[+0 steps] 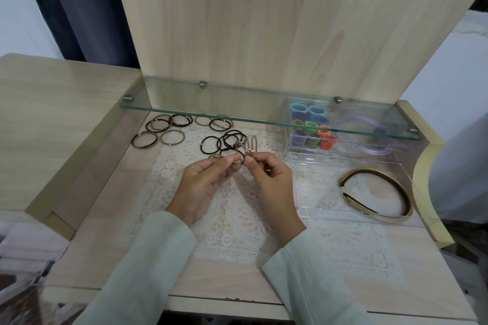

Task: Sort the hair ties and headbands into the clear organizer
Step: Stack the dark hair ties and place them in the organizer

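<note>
My left hand (204, 179) and my right hand (266, 174) meet over the lace mat, each pinching part of a small bunch of hair ties (241, 154), black and beige. Just beyond them lies a pile of loose black hair ties (227, 140). More brown and black ties (163, 126) lie scattered at the back left. The clear organizer (343, 163) stands to the right. Its back compartments hold colourful hair ties (311, 129) and pastel headbands (369, 137). Beige and black headbands (380, 192) lie in its front compartment.
A glass shelf (264, 113) hangs low over the back of the wooden table (92, 245), partly covering the organizer and the far ties. A white lace mat (232, 219) covers the middle. A wooden panel rises behind; a raised ledge flanks the left.
</note>
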{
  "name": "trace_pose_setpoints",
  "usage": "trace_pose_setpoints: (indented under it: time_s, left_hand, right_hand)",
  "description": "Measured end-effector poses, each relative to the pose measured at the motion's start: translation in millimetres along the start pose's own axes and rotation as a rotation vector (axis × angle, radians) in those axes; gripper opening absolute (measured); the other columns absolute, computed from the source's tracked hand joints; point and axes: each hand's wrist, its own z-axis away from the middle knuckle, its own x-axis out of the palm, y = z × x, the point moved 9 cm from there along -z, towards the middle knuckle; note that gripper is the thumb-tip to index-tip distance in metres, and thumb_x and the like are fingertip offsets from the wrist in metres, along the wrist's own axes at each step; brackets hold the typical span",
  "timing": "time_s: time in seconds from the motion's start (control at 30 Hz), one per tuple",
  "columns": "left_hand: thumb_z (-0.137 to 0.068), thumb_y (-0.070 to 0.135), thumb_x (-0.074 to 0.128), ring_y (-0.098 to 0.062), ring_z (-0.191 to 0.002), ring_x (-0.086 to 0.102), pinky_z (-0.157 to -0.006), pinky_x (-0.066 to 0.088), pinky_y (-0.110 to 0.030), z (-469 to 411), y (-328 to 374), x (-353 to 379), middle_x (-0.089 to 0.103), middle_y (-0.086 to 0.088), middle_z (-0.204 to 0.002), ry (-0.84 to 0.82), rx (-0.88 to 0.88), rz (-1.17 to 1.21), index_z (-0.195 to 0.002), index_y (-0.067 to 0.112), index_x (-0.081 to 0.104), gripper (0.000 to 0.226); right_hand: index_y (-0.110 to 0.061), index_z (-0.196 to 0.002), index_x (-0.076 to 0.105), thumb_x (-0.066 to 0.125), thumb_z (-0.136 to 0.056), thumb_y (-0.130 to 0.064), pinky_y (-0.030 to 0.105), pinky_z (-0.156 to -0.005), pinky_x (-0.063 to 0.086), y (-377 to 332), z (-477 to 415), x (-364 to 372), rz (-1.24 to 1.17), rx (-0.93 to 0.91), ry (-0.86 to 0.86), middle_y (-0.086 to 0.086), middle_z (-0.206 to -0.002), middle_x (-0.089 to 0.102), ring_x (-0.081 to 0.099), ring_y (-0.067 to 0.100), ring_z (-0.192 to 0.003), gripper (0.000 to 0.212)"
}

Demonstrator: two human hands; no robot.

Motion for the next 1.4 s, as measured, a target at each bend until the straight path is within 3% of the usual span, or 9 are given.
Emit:
trace_pose_setpoints:
  time_s: [0.13, 0.27, 0.43, 0.63, 0.87, 1.1, 1.4]
  left_hand:
    - [-0.079, 0.018, 0.066, -0.018, -0.098, 0.071, -0.09, 0.056, -0.028, -2, -2, -4, 0.074, -0.011, -0.105, 0.014, -0.013, 0.029, -0.091, 0.01, 0.079, 0.019]
    - [-0.082, 0.019, 0.064, -0.019, -0.105, 0.069, -0.091, 0.055, -0.028, -4, -4, -5, 0.073, -0.011, -0.112, 0.008, -0.019, 0.007, -0.107, 0.005, 0.071, 0.029]
    - [-0.087, 0.025, 0.061, -0.033, -0.117, 0.063, -0.104, 0.049, -0.04, -6, -8, -4, 0.067, -0.02, -0.12, -0.032, -0.057, 0.013, -0.121, -0.003, 0.064, 0.044]
    - [-0.088, 0.035, 0.055, -0.034, -0.117, 0.063, -0.105, 0.047, -0.043, -5, -9, -2, 0.068, -0.018, -0.119, -0.026, -0.089, 0.009, -0.119, -0.003, 0.064, 0.05]
    - [-0.102, 0.029, 0.04, -0.029, -0.107, 0.068, -0.094, 0.055, -0.034, -5, -10, -1, 0.071, -0.017, -0.115, -0.038, -0.091, -0.002, -0.117, 0.0, 0.066, 0.041]
    - [-0.091, 0.031, 0.05, -0.028, -0.112, 0.066, -0.098, 0.053, -0.038, -5, -9, 1, 0.069, -0.012, -0.121, -0.07, -0.074, -0.033, -0.118, 0.001, 0.065, 0.042]
    - [-0.09, 0.031, 0.053, -0.029, -0.111, 0.066, -0.095, 0.054, -0.037, -7, -11, -4, 0.069, -0.012, -0.121, -0.044, -0.086, -0.006, -0.118, 0.002, 0.065, 0.042]
  right_hand:
    - [-0.009, -0.088, 0.073, 0.072, -0.084, -0.01, 0.027, -0.063, 0.039, -4, 1, 6, 0.065, -0.063, -0.05, 0.015, -0.073, 0.053, 0.044, 0.015, -0.067, 0.004]
    - [-0.01, -0.088, 0.074, 0.073, -0.084, -0.011, 0.021, -0.064, 0.039, -5, 2, 7, 0.069, -0.071, -0.067, 0.007, -0.074, 0.053, 0.044, 0.009, -0.067, 0.005]
    - [-0.008, -0.088, 0.074, 0.073, -0.083, -0.01, 0.02, -0.066, 0.039, -3, 2, 12, 0.103, -0.057, -0.108, -0.001, -0.074, 0.051, 0.044, 0.007, -0.067, 0.005]
    - [-0.011, -0.086, 0.075, 0.073, -0.082, -0.007, 0.015, -0.065, 0.037, -5, 2, 18, 0.142, -0.075, -0.158, -0.003, -0.073, 0.05, 0.044, 0.002, -0.067, 0.006]
    - [-0.012, -0.086, 0.075, 0.075, -0.081, -0.006, 0.015, -0.066, 0.038, -3, 3, 19, 0.12, -0.055, -0.174, -0.003, -0.074, 0.05, 0.046, 0.003, -0.068, 0.007]
    - [-0.02, -0.085, 0.075, 0.075, -0.08, -0.007, 0.017, -0.067, 0.039, -3, 3, 20, 0.099, -0.05, -0.183, 0.0, -0.074, 0.051, 0.046, 0.005, -0.069, 0.014]
    - [-0.007, -0.091, 0.076, 0.076, -0.08, -0.008, 0.016, -0.066, 0.039, -1, 3, 20, 0.104, -0.034, -0.186, 0.003, -0.076, 0.054, 0.047, 0.004, -0.069, 0.011]
